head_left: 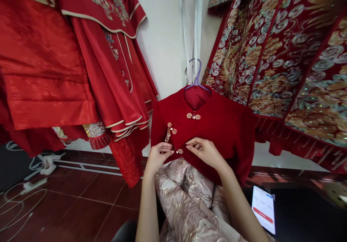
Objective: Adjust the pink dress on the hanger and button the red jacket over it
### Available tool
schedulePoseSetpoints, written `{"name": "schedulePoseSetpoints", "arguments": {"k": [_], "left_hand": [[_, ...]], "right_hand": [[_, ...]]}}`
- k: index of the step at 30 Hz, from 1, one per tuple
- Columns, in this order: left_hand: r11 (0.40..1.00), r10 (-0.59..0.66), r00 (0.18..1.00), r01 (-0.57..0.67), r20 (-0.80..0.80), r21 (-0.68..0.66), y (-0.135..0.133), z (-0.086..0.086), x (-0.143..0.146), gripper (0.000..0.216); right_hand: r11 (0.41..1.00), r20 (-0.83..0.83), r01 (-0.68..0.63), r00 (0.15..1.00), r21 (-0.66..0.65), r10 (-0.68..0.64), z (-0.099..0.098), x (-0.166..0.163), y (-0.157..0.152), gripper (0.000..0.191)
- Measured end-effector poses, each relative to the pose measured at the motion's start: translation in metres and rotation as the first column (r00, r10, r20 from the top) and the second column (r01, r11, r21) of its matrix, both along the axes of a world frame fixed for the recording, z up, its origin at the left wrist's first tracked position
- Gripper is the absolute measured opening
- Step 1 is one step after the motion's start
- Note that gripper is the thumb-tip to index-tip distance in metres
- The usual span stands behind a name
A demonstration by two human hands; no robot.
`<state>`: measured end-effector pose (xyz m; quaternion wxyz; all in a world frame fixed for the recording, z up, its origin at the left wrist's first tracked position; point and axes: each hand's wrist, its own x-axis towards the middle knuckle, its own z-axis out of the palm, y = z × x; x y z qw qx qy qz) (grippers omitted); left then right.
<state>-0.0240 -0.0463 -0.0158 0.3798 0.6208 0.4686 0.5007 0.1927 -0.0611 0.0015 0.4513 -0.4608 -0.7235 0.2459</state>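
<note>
Head view: clasp [179, 151] on jacket [217, 126] is flanked by left hand [157, 156] and right hand [205, 151], both narrowed. Grip cannot be told.

No text is legible; the marks on the phone screen [261, 206] are too blurred.

One jacket [217, 137] hangs on one hanger [197, 80], with three flower clasps [193, 116] showing on its front. Two hands are at the jacket's lower front: one left hand [159, 156], one right hand [204, 150]. Below the jacket is one patterned cloth [184, 202]; to its lower right, one phone [262, 209]. Red garments [43, 65] on both sides overlap too much to count.
</note>
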Motion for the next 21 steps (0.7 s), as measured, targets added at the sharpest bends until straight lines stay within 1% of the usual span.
{"name": "schedulePoseSetpoints", "arguments": {"k": [2, 3, 5, 8, 11, 14, 17, 21], "left_hand": [[0.998, 0.045, 0.999, -0.045, 0.004, 0.035, -0.007, 0.010, -0.005, 0.024], [0.998, 0.055, 0.998, -0.055, 0.006, 0.044, -0.009, 0.014, -0.007, 0.023], [0.998, 0.047, 0.999, -0.047, -0.006, 0.042, -0.012, 0.017, -0.007, 0.022], [1.000, -0.019, 0.999, 0.019, -0.044, -0.007, -0.010, 0.012, -0.001, 0.021], [0.997, -0.071, 0.997, 0.069, -0.042, -0.042, -0.004, 0.001, 0.006, 0.021], [0.996, -0.083, 0.996, 0.082, -0.044, -0.033, 0.002, -0.008, 0.010, 0.021], [0.995, -0.095, 0.993, 0.093, -0.076, -0.022, 0.002, -0.011, 0.010, 0.022], [0.994, -0.111, 0.990, 0.111, -0.090, -0.008, 0.001, -0.011, 0.010, 0.023]], "right_hand": [[0.996, -0.053, 0.081, 0.995, 0.022, -0.080, 0.009, 0.011, -0.006, 0.018], [0.995, -0.080, 0.100, 0.992, 0.029, -0.097, 0.012, 0.014, -0.009, 0.019], [0.997, -0.129, 0.075, 0.989, 0.021, -0.071, 0.015, 0.014, -0.012, 0.022], [1.000, -0.137, -0.004, 0.991, -0.012, 0.002, 0.014, 0.005, -0.013, 0.022], [0.998, -0.072, -0.053, 0.996, -0.019, 0.052, 0.009, -0.005, -0.011, 0.017], [0.994, -0.014, -0.102, 0.995, -0.032, 0.101, 0.001, -0.007, -0.007, 0.015], [0.994, 0.015, -0.093, 0.995, -0.048, 0.094, -0.006, -0.007, -0.002, 0.016], [0.997, 0.023, -0.057, 0.998, -0.052, 0.058, -0.013, -0.012, 0.003, 0.017]]}}
